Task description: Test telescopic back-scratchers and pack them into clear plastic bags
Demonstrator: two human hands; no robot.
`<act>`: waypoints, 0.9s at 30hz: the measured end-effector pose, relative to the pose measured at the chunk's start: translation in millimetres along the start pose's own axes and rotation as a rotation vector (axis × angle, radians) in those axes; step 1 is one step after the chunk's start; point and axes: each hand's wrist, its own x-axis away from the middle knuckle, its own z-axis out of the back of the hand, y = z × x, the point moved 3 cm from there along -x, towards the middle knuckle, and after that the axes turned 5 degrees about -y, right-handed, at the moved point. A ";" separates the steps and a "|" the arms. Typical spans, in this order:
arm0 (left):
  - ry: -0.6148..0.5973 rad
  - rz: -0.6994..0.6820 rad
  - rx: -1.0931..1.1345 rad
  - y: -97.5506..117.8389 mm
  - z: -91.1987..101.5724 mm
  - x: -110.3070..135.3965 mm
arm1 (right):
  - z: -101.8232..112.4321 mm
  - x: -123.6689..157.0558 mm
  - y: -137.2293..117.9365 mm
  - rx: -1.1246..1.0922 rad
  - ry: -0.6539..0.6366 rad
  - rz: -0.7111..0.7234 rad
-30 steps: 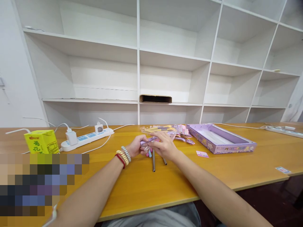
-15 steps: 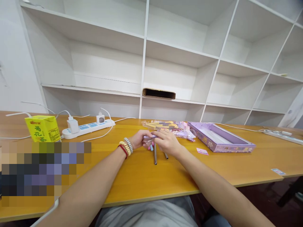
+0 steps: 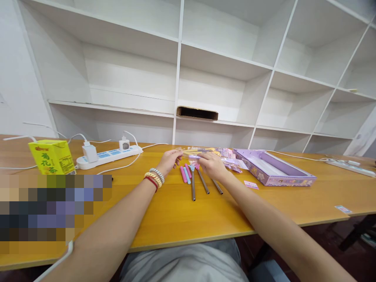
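Note:
My left hand [image 3: 170, 159] and my right hand [image 3: 210, 163] reach to the far side of the wooden table [image 3: 176, 211], both pinching a small clear packet with purple print [image 3: 192, 156]. Just in front of them lie three metal rods [image 3: 202, 182] with decorated tops and a few short pink and blue sticks [image 3: 185, 174]. Behind the hands sits a heap of clear packets of stationery [image 3: 217, 152]. My left wrist wears several coil bracelets [image 3: 154, 177].
An open purple box [image 3: 276, 170] stands right of the hands. A white power strip [image 3: 108, 154] with chargers and a yellow drink carton [image 3: 51, 156] sit at the left. Small stickers [image 3: 252, 185] lie on the table. White shelving [image 3: 182, 78] fills the background.
Both hands moved away from me toward the packet heap, uncovering the metal rods and short sticks, which now lie spread on the table.

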 end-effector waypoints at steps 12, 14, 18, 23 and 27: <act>0.229 -0.079 -0.261 -10.4 13.5 -4.7 | -64.9 -86.7 65.7 0.049 -0.411 -0.262; 0.227 -0.065 -0.308 -9.7 13.4 -2.3 | -76.4 -96.5 80.6 0.039 -0.455 -0.325; 0.182 -0.067 -0.396 -8.7 12.1 2.6 | -98.1 -106.3 107.8 0.009 -0.514 -0.384; 0.164 -0.098 -0.425 -10.5 11.2 4.7 | -132.8 -97.0 106.5 -0.038 -0.631 -0.395; 0.146 -0.106 -0.504 -10.9 10.1 4.6 | -149.7 -84.8 95.7 -0.043 -0.690 -0.422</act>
